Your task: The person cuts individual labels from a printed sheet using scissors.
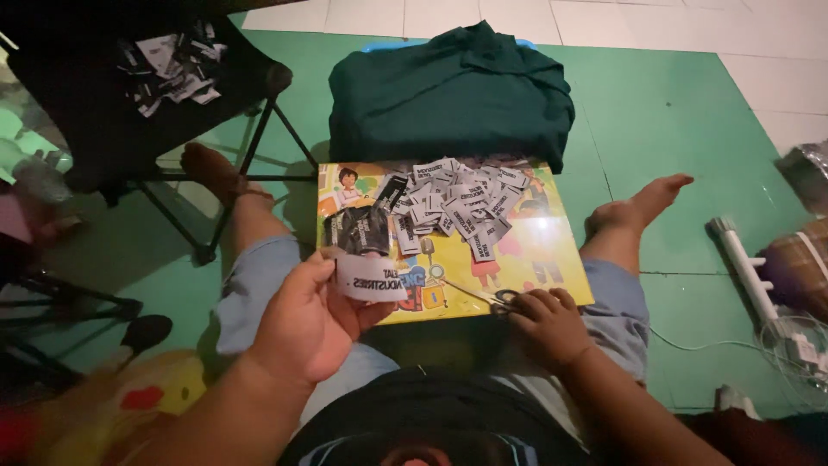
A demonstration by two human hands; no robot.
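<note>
My left hand (pixel 302 324) holds up a small white fabric label (pixel 369 278) with dark print, pinched between thumb and fingers. My right hand (pixel 548 324) rests on a pair of scissors (pixel 487 298) lying on a colourful cartoon-printed board (pixel 552 259) across my lap. A heap of several cut labels (pixel 457 203) covers the far half of the board. A dark strip of uncut labels (pixel 362 229) lies at the board's left side.
A folded dark green cloth pile (pixel 448 95) sits beyond the board on a green mat (pixel 673 112). A black folding stool (pixel 129 95) with more labels stands at far left. White plastic parts (pixel 750 272) and a cable lie at right. My bare feet stretch either side.
</note>
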